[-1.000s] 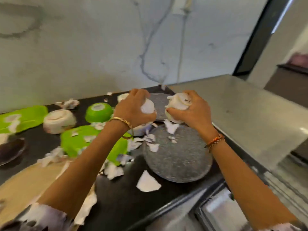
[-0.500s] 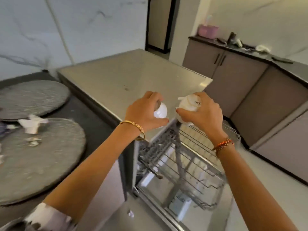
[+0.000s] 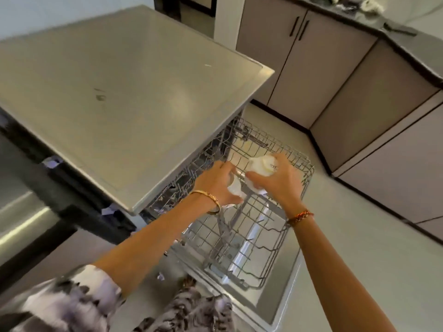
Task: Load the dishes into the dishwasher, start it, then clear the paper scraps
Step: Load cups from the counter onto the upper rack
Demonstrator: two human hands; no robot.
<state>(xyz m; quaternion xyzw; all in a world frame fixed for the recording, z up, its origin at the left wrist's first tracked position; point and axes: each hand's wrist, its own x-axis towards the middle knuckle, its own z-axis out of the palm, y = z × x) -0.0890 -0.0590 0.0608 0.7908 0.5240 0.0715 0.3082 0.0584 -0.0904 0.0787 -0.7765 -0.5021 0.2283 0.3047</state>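
Note:
My left hand [image 3: 217,183] grips a small white cup [image 3: 235,188], held upside down over the pulled-out wire rack [image 3: 251,226] of the open dishwasher. My right hand [image 3: 280,182] grips a second white cup [image 3: 261,167], also bottom up, just right of the first and over the rack's middle. The two cups nearly touch. The rack looks bare of dishes beneath them. The dishwasher door [image 3: 285,291] lies folded down under the rack.
The dishwasher's steel top [image 3: 119,92] juts out at upper left, above the rack's left side. Taupe cabinets [image 3: 335,75] line the far right under a dark counter [image 3: 417,51] with small items. Pale floor [image 3: 359,236] lies to the right. A paper scrap [image 3: 160,276] lies near my sleeve.
I turned from the littered counter to the dishwasher. Both hands carried their cups down from above the steel top to just over the wire rack.

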